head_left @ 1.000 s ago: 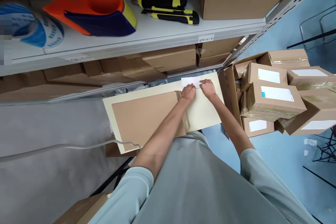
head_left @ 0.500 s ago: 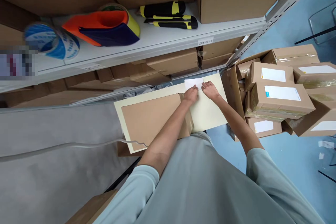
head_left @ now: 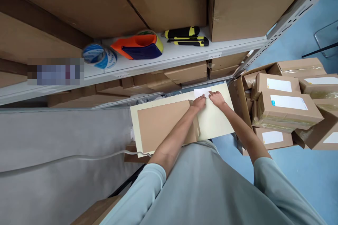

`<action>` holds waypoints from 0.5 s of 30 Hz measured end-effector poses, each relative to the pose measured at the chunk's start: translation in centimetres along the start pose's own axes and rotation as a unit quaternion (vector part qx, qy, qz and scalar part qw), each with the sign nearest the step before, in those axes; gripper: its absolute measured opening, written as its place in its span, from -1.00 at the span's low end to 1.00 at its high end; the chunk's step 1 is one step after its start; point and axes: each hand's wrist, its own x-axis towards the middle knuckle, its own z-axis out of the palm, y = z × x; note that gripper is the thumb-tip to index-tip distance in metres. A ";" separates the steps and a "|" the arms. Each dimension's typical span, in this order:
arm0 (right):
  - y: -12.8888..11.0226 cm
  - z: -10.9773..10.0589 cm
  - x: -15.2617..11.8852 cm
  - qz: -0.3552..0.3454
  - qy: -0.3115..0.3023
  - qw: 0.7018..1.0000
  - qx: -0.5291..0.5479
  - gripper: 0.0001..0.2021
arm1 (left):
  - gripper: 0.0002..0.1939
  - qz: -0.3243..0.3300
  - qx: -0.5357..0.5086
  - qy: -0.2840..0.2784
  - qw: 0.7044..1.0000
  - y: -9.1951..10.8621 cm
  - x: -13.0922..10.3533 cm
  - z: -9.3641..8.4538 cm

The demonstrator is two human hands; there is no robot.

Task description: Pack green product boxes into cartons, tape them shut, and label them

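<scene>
A white paper slip [head_left: 200,92] lies at the far edge of a cream board [head_left: 216,119]. My left hand [head_left: 199,103] has its fingers bent together at the slip's near edge. Just to the right, my right hand [head_left: 217,99] touches the slip's right end with its index finger; the other fingers are curled. Whether either hand pinches the paper is too small to tell. Beside my left hand and under my left forearm, a flat brown cardboard box [head_left: 161,121] rests on the left part of the board.
Above, a grey shelf [head_left: 185,54] holds blue-white tape [head_left: 99,56], an orange and blue tape dispenser [head_left: 138,46], black-yellow cutters [head_left: 188,41] and large boxes. At right stands an open carton [head_left: 239,103] of labelled boxes. A pale cable [head_left: 87,157] runs in from the left.
The camera view has shifted, so the shelf and board appear lower and further right. My right hand's index finger now looks more extended; both hands remain at the slip.
</scene>
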 end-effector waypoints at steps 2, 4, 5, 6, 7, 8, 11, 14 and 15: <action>0.0 -0.2 0.1 0.009 -0.009 1.000 0.002 -0.55 | -0.32 0.001 -0.004 0.001 1.000 0.0 -0.4 0.1; -0.1 -0.5 0.3 0.018 -0.016 1.000 0.003 -0.56 | -0.28 -0.001 -0.006 0.004 1.000 0.0 -0.7 0.1; -0.1 -0.7 0.3 0.020 -0.018 1.000 0.003 -0.56 | -0.27 -0.003 -0.007 0.007 1.000 0.1 -0.8 0.1; -0.2 -0.8 0.3 0.022 -0.018 1.000 0.003 -0.56 | -0.26 -0.006 -0.008 0.010 1.000 0.2 -1.0 0.1; -0.3 -1.0 0.3 0.022 -0.016 1.000 0.004 -0.56 | -0.26 -0.009 -0.009 0.014 1.000 0.3 -1.1 0.0; -0.4 -1.1 0.2 0.020 -0.013 1.000 0.005 -0.56 | -0.27 -0.011 -0.010 0.019 1.000 0.4 -1.2 0.0; -0.7 -1.5 -0.1 0.013 -0.002 1.000 0.010 -0.58 | -0.36 -0.016 -0.012 0.041 0.999 0.8 -1.6 -0.3; -1.0 -1.8 -0.6 0.020 0.016 1.000 0.017 -0.58 | -0.43 -0.019 -0.013 0.077 0.997 1.3 -2.0 -0.8; -1.1 -1.9 -0.8 0.024 0.025 0.999 0.019 -0.58 | -0.45 -0.021 -0.012 0.090 0.996 1.5 -2.1 -1.0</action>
